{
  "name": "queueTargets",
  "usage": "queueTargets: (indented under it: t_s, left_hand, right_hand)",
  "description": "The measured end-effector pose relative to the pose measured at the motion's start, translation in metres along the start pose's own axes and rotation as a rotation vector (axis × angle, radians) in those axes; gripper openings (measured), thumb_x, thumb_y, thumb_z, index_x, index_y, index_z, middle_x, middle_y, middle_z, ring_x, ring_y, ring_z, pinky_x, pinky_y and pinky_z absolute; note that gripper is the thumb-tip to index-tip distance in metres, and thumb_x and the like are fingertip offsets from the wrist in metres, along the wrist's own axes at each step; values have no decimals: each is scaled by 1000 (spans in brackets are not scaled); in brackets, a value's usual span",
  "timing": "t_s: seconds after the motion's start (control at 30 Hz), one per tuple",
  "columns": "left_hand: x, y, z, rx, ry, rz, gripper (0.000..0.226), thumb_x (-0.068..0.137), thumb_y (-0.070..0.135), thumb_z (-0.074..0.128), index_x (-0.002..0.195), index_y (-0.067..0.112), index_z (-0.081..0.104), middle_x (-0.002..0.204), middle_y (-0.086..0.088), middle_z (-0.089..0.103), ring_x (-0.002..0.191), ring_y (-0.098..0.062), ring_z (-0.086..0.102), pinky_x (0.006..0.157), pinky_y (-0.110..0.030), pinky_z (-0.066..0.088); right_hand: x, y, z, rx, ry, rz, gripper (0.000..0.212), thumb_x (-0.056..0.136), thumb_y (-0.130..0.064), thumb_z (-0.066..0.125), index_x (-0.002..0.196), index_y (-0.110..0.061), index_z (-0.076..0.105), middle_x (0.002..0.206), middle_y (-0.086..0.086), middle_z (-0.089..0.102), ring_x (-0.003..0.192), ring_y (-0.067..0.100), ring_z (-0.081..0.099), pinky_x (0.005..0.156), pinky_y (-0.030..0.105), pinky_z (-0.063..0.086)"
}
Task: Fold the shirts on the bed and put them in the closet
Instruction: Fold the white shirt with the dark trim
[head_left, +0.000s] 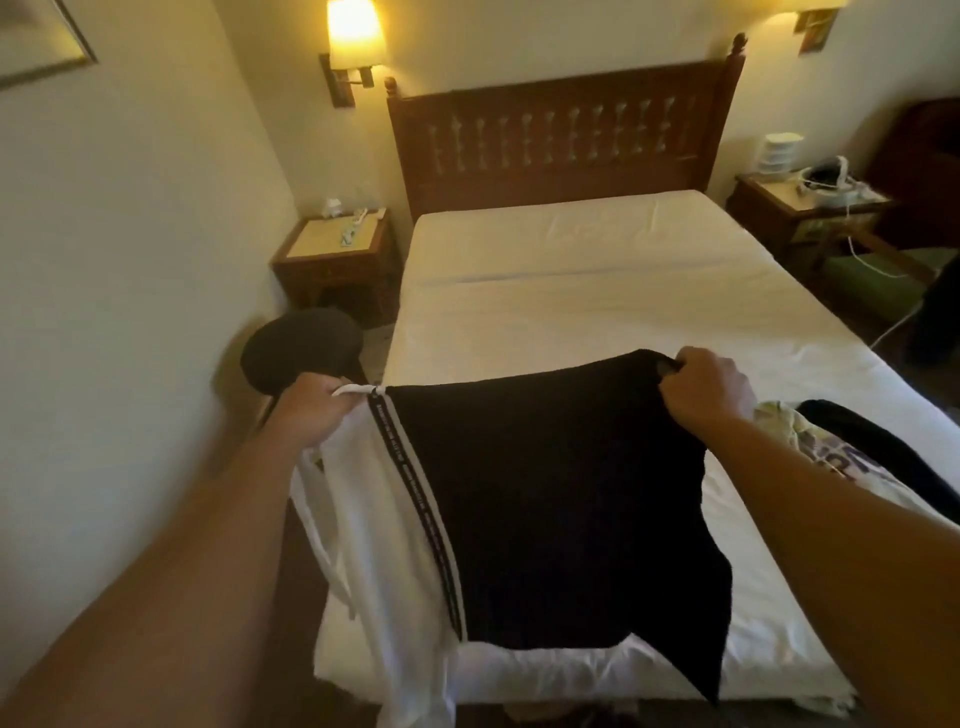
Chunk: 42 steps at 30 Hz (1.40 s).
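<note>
A black and white shirt (545, 519) hangs spread between my two hands over the foot of the bed (597, 312). Its middle is black, its left part white, with a dark lettered stripe between them. My left hand (311, 405) grips the shirt's upper left corner. My right hand (701, 384) grips the upper right corner. More clothes lie in a heap (841, 457) on the bed's right edge, a pale printed shirt and a dark garment among them. No closet is in view.
A wooden headboard (561, 135) stands at the far end of the bed. Nightstands sit on the left (337, 260) and right (800, 208), the right one with cables. A dark round stool (301, 348) stands by the left wall. A green chair (872, 280) is at right.
</note>
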<state>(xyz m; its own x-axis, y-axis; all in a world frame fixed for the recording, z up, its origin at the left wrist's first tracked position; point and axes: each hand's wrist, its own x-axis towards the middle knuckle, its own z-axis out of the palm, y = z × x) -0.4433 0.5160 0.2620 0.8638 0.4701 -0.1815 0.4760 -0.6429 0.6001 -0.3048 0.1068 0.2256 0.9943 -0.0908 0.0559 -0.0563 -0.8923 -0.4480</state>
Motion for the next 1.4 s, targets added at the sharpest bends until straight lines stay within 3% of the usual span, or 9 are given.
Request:
queueTargets:
  t_s: [0.17,0.27,0.5,0.8,1.0,1.23,1.33,1.4]
  left_hand:
    - [78,14,65,94,47,3,21,104,25,56,111,12,71,101,-9,68,95,-28,62,90,-45,51]
    - [139,30,107,125,100,-46,23,104,26,54,118,14,68,110,-11,66,101,-30,61,100,-56,50]
    - [269,16,206,180,129,-157,24,106,21,44,115,15,66,114,-14,65,101,-33,57,96,-55,48]
    - [430,-51,360,184,168,-263,31,103,35,53,115,10,66,113,-14,67,99,-35,58,79,-42,43]
    - [514,-80,414,197,187,-260,33,102,37,53,107,8,67,100,-11,64,86,-29,53,73,-40,39]
    - [574,-90,448,296,237,-257,36,102,32,45,112,4,65,114,-21,64,101,-41,57,78,-44,40]
    - [590,-90,459,484,195,-208,38,103,36,46,117,5,64,118,-24,61,110,-46,55,92,-52,41]
    - [590,-93,466,656,188,-74,30,100,31,51,118,9,63,122,-24,56,118,-47,49,101,-57,33]
  right_hand:
    - [76,22,47,-113,-72,-19,16,93,-14,45,96,-15,61,89,8,57,85,28,50,84,39,42]
    - [134,37,93,-146,-98,-4,21,89,-12,44,93,-14,65,89,7,61,89,29,51,86,40,39]
    - [241,59,209,-136,-106,49,19,83,-7,43,85,-12,61,90,8,58,93,31,49,88,42,35]
    - [335,111,394,-118,-79,103,26,85,-6,44,95,-13,67,97,9,64,99,32,51,92,44,36]
    - [390,129,470,-81,-45,120,29,89,-5,43,105,-10,67,102,12,66,103,35,51,93,45,37]
    - [447,130,514,-102,-61,127,30,90,-7,41,106,-14,66,108,9,65,108,33,52,92,43,35]
    - [463,134,525,-119,-74,109,29,92,-9,41,109,-14,65,113,11,62,111,33,51,94,45,36]
    - [466,139,530,-147,-75,114,26,93,-13,44,110,-13,63,117,11,59,113,32,50,95,45,37]
